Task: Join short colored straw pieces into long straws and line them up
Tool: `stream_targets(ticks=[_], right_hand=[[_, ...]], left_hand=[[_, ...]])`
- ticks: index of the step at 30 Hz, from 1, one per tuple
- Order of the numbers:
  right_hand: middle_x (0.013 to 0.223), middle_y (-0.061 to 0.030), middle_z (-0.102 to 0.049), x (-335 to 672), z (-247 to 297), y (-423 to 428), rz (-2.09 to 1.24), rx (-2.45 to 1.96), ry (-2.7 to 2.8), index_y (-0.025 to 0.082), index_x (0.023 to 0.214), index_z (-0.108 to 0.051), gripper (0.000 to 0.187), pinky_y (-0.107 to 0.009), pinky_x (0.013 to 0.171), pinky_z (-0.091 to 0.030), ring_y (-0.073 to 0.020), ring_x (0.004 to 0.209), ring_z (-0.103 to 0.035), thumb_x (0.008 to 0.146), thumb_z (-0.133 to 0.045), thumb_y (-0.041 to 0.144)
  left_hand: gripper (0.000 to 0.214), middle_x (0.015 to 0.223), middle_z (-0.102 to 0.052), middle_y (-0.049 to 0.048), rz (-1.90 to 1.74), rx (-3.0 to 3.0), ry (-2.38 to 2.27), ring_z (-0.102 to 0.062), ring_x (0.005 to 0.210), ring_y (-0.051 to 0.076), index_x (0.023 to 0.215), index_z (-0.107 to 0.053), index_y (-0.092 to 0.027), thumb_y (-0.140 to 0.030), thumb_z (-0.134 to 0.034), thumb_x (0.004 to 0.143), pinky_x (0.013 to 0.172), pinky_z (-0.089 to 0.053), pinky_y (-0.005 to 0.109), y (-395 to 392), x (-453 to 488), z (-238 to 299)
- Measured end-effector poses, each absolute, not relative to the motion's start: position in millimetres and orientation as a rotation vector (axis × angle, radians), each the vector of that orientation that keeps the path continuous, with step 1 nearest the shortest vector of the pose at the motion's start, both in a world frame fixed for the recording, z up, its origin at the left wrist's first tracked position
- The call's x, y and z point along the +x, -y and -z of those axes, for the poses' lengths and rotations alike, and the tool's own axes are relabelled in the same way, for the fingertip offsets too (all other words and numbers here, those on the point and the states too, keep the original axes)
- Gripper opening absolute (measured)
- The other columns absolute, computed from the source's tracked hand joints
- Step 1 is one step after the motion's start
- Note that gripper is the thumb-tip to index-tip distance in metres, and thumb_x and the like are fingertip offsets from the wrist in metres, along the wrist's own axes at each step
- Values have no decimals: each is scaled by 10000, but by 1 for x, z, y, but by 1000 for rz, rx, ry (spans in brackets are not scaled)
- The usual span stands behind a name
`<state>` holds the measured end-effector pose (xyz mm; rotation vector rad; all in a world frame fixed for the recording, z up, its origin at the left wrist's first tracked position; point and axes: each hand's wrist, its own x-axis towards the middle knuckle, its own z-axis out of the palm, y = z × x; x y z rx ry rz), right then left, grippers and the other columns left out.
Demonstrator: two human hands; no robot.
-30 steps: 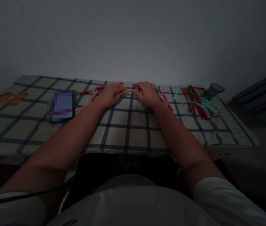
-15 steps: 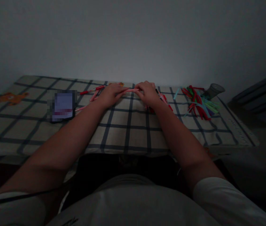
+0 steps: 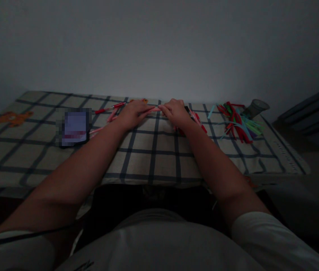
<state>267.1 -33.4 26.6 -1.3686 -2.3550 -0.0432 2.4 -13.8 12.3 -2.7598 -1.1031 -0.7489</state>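
A thin pink strip (image 3: pixel 156 109) is stretched between my hands above the checked cloth. My left hand (image 3: pixel 133 113) pinches it at the left, fingers together and pointing right. From the other side my right hand (image 3: pixel 174 111) is closed on the strip with thumb and fingertips. More pink strips (image 3: pixel 111 116) lie beside and partly under my left hand. Behind that hand rests a red pen (image 3: pixel 110 108). Red and pink pieces (image 3: pixel 200 121) stick out from behind my right wrist, mostly hidden by it.
A phone (image 3: pixel 75 128) with a blurred screen lies left on the checked tablecloth (image 3: pixel 139 158). To the right is a pile of red, green and blue strips (image 3: pixel 238 124), with a grey cup-like object (image 3: pixel 257 108) against it. A wall (image 3: pixel 159 49) rises behind the table.
My right hand has shifted slightly left along the pink strip, so the gap between my hands is smaller. My left hand has hardly moved.
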Motion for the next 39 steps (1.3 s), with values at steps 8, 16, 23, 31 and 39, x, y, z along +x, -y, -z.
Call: stream_targets(ticks=[8,16,23,31,39], right_hand=[[1184,-154,-837,267,-29,39,83,-1358,2257,240,1289,-845,662,-496,1086,-423,-362,1176,-651,1265,-319,643],[1189,-161,-837,269,-30,38,101,-1365,2224,258,1350,-817,531,-503,1069,-441,-379,1171,-656,1248,-390,557],[1218,-171,-832,269,-31,40,62,-1389,2242,251,1288,-811,495,-516,1102,-437,-383,1203,-648,1245,-396,519],[1245,-178,-828,268,-34,40,34,-1414,2281,245,1219,-811,472,-531,1123,-430,-383,1219,-627,1246,-395,466],[1198,-179,-824,269,-32,35,43,-1423,2311,237,1140,-819,556,-510,1092,-423,-383,1219,-624,1271,-349,502]], left_hand=[[483,1328,-881,141,856,-2770,1126,-786,1258,342,1480,-863,-221,-389,-536,1167,1144,-607,486,5,0,-8],[503,1402,-874,127,794,-2760,1234,-783,1334,337,1522,-841,-238,-347,-505,1164,1207,-588,483,6,1,-9],[536,1429,-861,149,791,-2740,1270,-770,1358,351,1569,-816,-212,-337,-524,1137,1222,-576,492,7,0,-10],[482,1319,-874,114,840,-2737,1213,-763,1263,327,1496,-854,-275,-361,-559,1125,1167,-578,468,5,-3,-8],[441,1327,-880,141,851,-2739,1210,-774,1275,346,1433,-871,-243,-358,-571,1131,1160,-595,492,4,-2,-8]])
